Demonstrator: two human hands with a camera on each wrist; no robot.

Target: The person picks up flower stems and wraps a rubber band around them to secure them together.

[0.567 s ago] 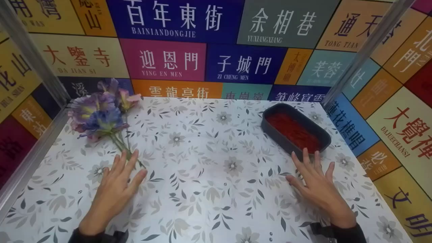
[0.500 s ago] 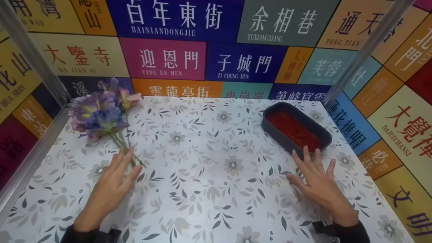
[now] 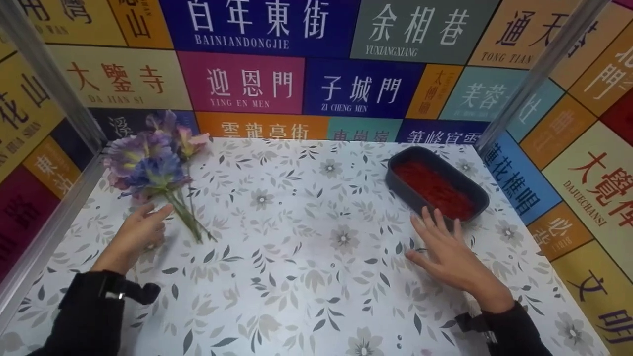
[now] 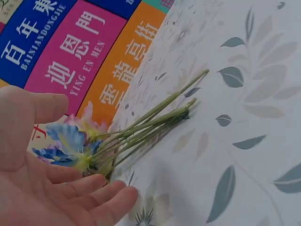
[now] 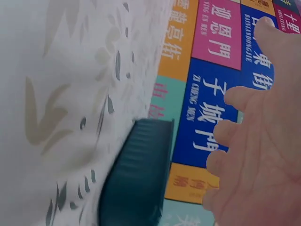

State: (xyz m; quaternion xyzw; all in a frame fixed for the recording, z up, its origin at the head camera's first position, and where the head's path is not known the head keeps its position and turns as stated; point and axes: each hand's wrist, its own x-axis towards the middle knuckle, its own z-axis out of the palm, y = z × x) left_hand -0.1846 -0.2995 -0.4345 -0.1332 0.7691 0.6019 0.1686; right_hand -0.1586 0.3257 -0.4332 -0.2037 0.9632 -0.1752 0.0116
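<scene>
A bunch of purple, blue and pink flowers (image 3: 153, 165) lies at the back left, its green stems (image 3: 187, 222) slanting toward the middle of the table. Just left of the stems is my left hand (image 3: 136, 235), fingers loose and thumb apart, holding nothing. The left wrist view has the palm (image 4: 51, 193) turned up beside the blossoms (image 4: 70, 146). On the right stands a dark grey oblong dish (image 3: 405, 185) with red stuff (image 3: 435, 190) in it. My right hand (image 3: 447, 252) spreads its fingers right by the near side of that dish, overlapping it a little, and grips nothing.
The table (image 3: 296, 277) has a white cover printed with grey leaves and flowers. Behind and beside it stand colourful lettered panels (image 3: 237, 81). Metal posts (image 3: 74, 99) rise at the back corners.
My left hand has moved left and forward from the stem ends, turning to face the stems from the left side. The right hand has shifted slightly left. Flowers and dish stay in place.
</scene>
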